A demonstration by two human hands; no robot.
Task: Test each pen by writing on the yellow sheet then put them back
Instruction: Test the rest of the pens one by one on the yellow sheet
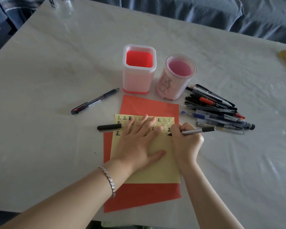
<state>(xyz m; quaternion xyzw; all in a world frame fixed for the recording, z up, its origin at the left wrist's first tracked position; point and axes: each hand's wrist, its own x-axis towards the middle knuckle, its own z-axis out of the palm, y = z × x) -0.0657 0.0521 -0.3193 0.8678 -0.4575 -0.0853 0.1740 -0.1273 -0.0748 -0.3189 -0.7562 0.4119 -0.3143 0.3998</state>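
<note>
Conceivably the loose black cap [109, 127] at the yellow sheet's [155, 172] left edge could get knocked away, or fresh ink could smear under the palm; the left hand [139, 142] presses the sheet, fingers straight and spread; the right hand [186, 142] pinches a grey marker [196, 130], tip on paper; more pens [221, 111] lie piled right

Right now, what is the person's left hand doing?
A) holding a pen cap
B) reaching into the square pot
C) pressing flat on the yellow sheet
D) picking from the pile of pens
C: the left hand lies with its fingers spread flat on the yellow sheet, while the right hand grips the marker with its tip on the sheet.
</note>
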